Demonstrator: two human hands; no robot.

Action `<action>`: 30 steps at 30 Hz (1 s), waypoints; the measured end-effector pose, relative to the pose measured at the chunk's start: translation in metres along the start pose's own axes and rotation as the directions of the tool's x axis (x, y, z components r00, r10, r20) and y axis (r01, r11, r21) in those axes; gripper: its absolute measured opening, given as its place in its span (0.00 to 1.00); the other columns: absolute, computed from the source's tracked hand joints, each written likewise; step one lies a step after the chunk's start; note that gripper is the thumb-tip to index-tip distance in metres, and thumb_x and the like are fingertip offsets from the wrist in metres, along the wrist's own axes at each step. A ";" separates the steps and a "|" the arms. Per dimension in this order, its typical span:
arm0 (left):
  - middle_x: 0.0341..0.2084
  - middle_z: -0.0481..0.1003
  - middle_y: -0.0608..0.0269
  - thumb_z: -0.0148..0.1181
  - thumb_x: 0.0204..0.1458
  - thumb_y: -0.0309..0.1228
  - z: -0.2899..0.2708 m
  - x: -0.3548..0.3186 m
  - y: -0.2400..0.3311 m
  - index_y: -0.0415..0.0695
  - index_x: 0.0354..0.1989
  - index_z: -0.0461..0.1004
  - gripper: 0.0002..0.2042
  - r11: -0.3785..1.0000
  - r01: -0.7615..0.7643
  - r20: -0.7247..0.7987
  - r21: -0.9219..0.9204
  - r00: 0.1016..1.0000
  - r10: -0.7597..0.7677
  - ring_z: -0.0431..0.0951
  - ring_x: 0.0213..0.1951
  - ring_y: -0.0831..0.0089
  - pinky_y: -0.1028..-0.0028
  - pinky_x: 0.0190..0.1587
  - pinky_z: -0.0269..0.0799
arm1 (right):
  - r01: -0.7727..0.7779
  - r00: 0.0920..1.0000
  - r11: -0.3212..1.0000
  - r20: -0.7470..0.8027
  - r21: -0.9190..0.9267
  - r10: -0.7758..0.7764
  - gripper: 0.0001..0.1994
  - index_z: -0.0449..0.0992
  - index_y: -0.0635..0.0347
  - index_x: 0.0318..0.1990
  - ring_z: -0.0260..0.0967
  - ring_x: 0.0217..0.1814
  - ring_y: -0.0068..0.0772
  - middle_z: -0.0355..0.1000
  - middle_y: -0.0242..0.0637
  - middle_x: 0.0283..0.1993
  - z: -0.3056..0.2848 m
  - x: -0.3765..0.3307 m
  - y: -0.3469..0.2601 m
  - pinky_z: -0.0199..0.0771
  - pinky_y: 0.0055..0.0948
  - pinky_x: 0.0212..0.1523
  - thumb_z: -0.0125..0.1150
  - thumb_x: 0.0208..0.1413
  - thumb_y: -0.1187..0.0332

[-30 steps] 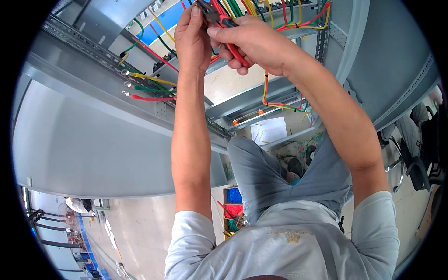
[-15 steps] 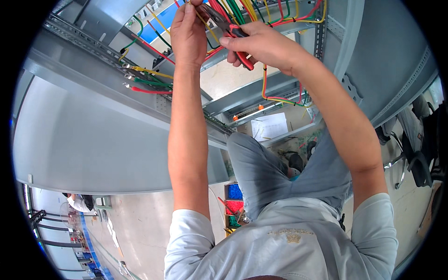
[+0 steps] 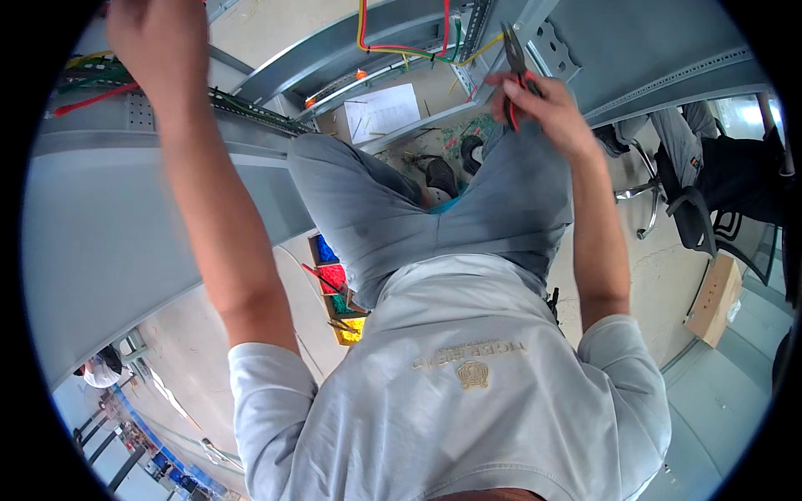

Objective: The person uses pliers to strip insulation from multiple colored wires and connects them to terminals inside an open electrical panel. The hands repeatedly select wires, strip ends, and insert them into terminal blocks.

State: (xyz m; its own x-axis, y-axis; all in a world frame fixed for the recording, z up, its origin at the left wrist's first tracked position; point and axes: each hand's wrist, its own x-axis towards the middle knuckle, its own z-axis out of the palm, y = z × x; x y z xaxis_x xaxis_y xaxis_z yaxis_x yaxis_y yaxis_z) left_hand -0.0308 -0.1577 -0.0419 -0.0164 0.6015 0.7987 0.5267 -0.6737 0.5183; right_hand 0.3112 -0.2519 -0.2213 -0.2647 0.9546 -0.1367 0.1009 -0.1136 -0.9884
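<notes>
My right hand (image 3: 547, 108) is closed around the red-and-black handles of a pair of pliers (image 3: 515, 57), whose jaws point up and away beside the cabinet's metal frame. At the upper left, my left hand (image 3: 159, 37) is smeared by motion and cut by the picture's edge, so its fingers cannot be made out. Just below it, a red cable end (image 3: 96, 98) and a green cable (image 3: 88, 75) lie along the perforated rail. A tied bundle of red, yellow and green wires (image 3: 401, 50) runs along the frame between my hands.
A printed sheet (image 3: 383, 114) lies inside the grey cabinet base, near an orange piece (image 3: 362, 74). Beside my leg stands a divided box (image 3: 341, 338) of blue, red, green and yellow small parts. To the right are an office chair (image 3: 689, 221) and a wooden block (image 3: 714, 299).
My hands have parted: the left moved left, the right moved right and down with the pliers. The view has shifted, so the upper wires are now out of the picture.
</notes>
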 end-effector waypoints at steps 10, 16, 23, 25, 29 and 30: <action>0.58 0.74 0.54 0.62 0.63 0.44 0.066 -0.336 0.032 0.36 0.70 0.62 0.33 0.166 0.901 0.646 -0.402 0.407 -0.645 0.73 0.59 0.71 0.72 0.62 0.66 | 0.090 0.994 0.897 0.093 -0.432 -0.054 0.18 0.76 0.64 0.48 0.79 0.38 0.50 0.79 0.46 0.39 0.103 -0.038 0.080 0.78 0.41 0.40 0.65 0.59 0.59; 0.40 0.81 0.58 0.51 0.69 0.46 0.033 -0.344 0.014 0.35 0.46 0.79 0.22 0.027 0.905 0.449 -0.424 0.236 -0.862 0.78 0.41 0.73 0.73 0.49 0.72 | 0.385 0.855 0.804 0.503 -0.452 -0.126 0.28 0.75 0.61 0.49 0.76 0.47 0.54 0.78 0.49 0.45 0.149 -0.029 0.088 0.75 0.48 0.46 0.70 0.51 0.48; 0.22 0.68 0.68 0.53 0.66 0.35 -0.050 -0.316 -0.065 0.41 0.34 0.69 0.11 0.386 0.885 -0.061 -0.260 0.384 -0.921 0.65 0.20 0.79 0.76 0.22 0.61 | -0.058 0.892 0.660 0.258 -0.749 0.371 0.19 0.84 0.59 0.46 0.78 0.48 0.51 0.81 0.48 0.44 0.061 0.084 0.182 0.76 0.45 0.51 0.65 0.58 0.54; 0.23 0.66 0.71 0.55 0.64 0.33 -0.054 -0.333 -0.093 0.40 0.35 0.69 0.10 0.467 0.884 -0.017 -0.029 0.466 -0.885 0.62 0.22 0.82 0.76 0.24 0.57 | -0.131 0.895 0.593 0.163 -0.795 0.416 0.16 0.84 0.59 0.44 0.78 0.49 0.52 0.81 0.49 0.45 0.050 0.108 0.233 0.77 0.47 0.50 0.65 0.56 0.56; 0.26 0.68 0.72 0.59 0.63 0.30 -0.024 -0.338 -0.119 0.37 0.35 0.71 0.09 0.607 0.780 0.163 0.152 0.585 -0.794 0.62 0.29 0.83 0.77 0.29 0.57 | -0.382 0.845 0.490 -0.080 -0.783 0.529 0.12 0.85 0.61 0.40 0.79 0.50 0.52 0.80 0.50 0.45 0.056 0.121 0.315 0.80 0.50 0.47 0.66 0.53 0.63; 0.27 0.69 0.72 0.59 0.63 0.30 -0.017 -0.332 -0.124 0.37 0.36 0.70 0.08 0.609 0.783 0.186 0.128 0.584 -0.790 0.63 0.29 0.83 0.78 0.30 0.57 | -0.452 0.809 0.462 -0.132 -0.763 0.573 0.11 0.85 0.61 0.39 0.79 0.50 0.52 0.80 0.50 0.46 0.057 0.121 0.335 0.80 0.52 0.47 0.66 0.53 0.65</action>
State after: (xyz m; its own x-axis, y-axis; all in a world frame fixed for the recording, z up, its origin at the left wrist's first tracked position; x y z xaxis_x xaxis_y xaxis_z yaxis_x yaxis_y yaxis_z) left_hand -0.1048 -0.2817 -0.3663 -0.2678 0.9635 -0.0003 0.4168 0.1161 0.9016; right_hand 0.2585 -0.1895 -0.5726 -0.0301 0.7431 -0.6685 0.8978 -0.2738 -0.3448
